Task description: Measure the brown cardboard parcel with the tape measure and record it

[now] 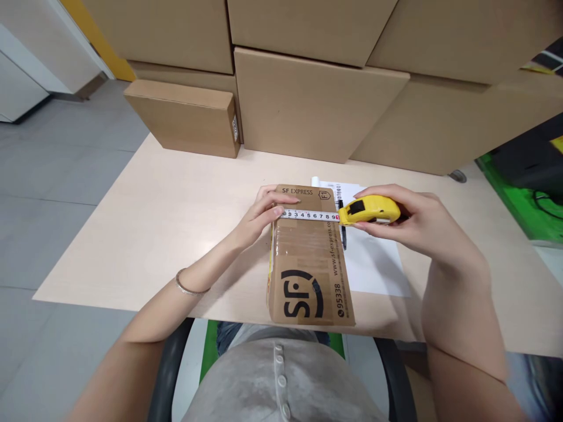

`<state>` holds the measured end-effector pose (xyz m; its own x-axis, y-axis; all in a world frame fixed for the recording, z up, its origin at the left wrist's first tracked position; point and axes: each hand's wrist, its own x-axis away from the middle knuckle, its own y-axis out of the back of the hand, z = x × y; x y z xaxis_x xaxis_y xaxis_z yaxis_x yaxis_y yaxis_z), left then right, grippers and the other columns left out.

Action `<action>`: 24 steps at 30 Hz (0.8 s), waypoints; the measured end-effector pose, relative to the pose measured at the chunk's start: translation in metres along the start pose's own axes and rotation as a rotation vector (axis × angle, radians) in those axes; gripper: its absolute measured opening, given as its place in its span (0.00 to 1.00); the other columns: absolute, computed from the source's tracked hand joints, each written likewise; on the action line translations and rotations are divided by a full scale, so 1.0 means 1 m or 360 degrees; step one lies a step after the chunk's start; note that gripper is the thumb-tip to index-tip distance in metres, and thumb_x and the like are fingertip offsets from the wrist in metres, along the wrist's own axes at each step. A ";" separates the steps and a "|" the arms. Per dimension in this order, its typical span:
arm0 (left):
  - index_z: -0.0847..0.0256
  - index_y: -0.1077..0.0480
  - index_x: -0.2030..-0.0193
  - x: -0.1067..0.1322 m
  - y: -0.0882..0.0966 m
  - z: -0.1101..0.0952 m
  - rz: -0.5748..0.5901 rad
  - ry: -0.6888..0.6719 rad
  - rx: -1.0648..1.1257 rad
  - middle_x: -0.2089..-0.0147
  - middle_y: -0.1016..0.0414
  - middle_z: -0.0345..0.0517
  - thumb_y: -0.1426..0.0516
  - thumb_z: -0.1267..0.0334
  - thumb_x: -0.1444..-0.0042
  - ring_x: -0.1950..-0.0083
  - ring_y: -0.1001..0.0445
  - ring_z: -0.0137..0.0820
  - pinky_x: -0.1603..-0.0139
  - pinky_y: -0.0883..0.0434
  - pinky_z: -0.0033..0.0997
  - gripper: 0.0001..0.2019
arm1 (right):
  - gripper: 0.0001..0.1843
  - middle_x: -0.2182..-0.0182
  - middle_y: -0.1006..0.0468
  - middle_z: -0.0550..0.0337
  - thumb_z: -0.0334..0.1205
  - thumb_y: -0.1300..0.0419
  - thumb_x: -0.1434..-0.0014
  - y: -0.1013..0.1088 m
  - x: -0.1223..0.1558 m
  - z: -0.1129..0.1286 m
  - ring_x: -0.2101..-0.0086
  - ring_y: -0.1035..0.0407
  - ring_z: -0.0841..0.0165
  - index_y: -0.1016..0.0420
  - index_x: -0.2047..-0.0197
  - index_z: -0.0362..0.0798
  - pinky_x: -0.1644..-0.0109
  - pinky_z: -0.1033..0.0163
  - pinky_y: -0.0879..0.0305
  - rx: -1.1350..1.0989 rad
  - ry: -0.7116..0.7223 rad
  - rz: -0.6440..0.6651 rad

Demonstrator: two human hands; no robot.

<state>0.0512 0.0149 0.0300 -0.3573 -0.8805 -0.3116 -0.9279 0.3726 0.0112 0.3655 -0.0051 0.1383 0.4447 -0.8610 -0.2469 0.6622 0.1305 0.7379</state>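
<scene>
Head view: a small cardboard box point(308, 264) stands near the front edge of the pale surface point(167, 223). The left hand point(264, 214) has its grip pressed down on the end of the blade point(310, 215), pinning it to the box's left top edge. The right hand point(413, 223) has its grip clenched around a yellow tape measure point(369, 210) at the box's right edge. The blade is stretched across the top. A sheet of paper point(373, 264) lies beside the box, and big cartons point(316, 105) are stacked behind.

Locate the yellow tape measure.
The tape measure is right of centre in the head view, in the right hand, beside the cardboard box.
</scene>
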 end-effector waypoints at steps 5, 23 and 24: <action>0.42 0.19 0.45 -0.001 0.002 -0.002 0.0032 -0.0009 -0.0052 0.43 0.26 0.48 0.42 0.42 0.33 0.31 0.34 0.48 0.23 0.42 0.58 0.17 | 0.18 0.56 0.15 0.62 0.54 0.28 0.40 0.014 0.003 0.008 0.64 0.22 0.60 0.20 0.48 0.62 0.62 0.55 0.27 0.0115 0.0023 0.0064; 0.48 0.52 0.17 0.061 0.010 -0.037 0.0350 -0.0685 -0.0573 0.17 0.50 0.54 0.39 0.20 0.54 0.18 0.50 0.62 0.17 0.52 0.66 0.63 | 0.25 0.66 0.21 0.62 0.65 0.32 0.40 -0.060 -0.037 0.006 0.78 0.33 0.72 0.31 0.55 0.56 0.79 0.65 0.40 -0.0944 -0.0328 -0.0609; 0.51 0.54 0.17 0.070 0.005 -0.042 0.0428 -0.0760 -0.0690 0.17 0.52 0.57 0.35 0.23 0.57 0.18 0.49 0.63 0.17 0.52 0.66 0.66 | 0.25 0.67 0.21 0.63 0.66 0.32 0.40 -0.061 -0.038 -0.003 0.81 0.37 0.74 0.31 0.55 0.55 0.82 0.65 0.45 -0.1081 -0.0414 -0.0624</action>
<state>0.0168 -0.0571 0.0481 -0.5872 -0.5119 -0.6270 -0.8078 0.3217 0.4938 0.3102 0.0209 0.1005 0.0068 -0.9812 -0.1928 0.9977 -0.0063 0.0674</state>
